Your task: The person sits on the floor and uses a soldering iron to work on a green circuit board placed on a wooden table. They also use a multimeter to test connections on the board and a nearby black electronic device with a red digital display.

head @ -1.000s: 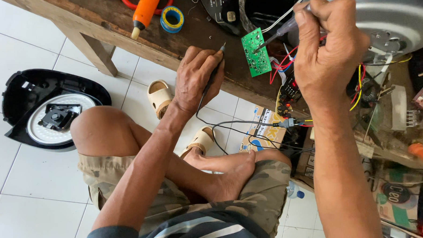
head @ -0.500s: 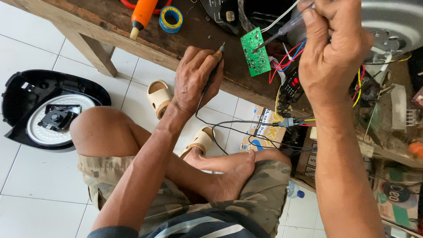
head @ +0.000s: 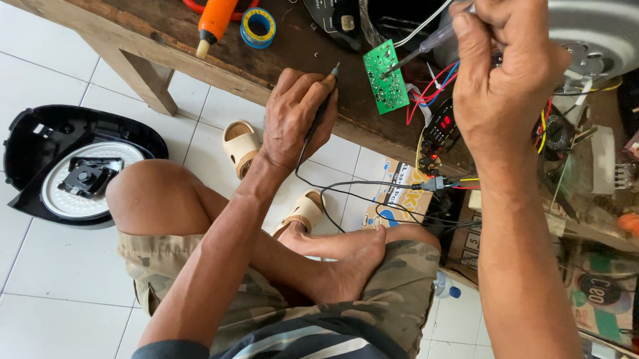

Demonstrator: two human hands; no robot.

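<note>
The left hand (head: 299, 116) is closed around a thin black probe (head: 322, 105), its tip resting on the wooden workbench (head: 152, 37) just left of the small green circuit board (head: 385, 77). The right hand (head: 507, 67) grips a translucent-handled tool (head: 428, 42) whose tip touches that board (coloured wires trail from it). A silver cooker body (head: 583, 14) lies on the bench. On the white tiled floor (head: 40, 281) sits a black cooker lid (head: 78, 167), holding a round white inner plate.
</note>
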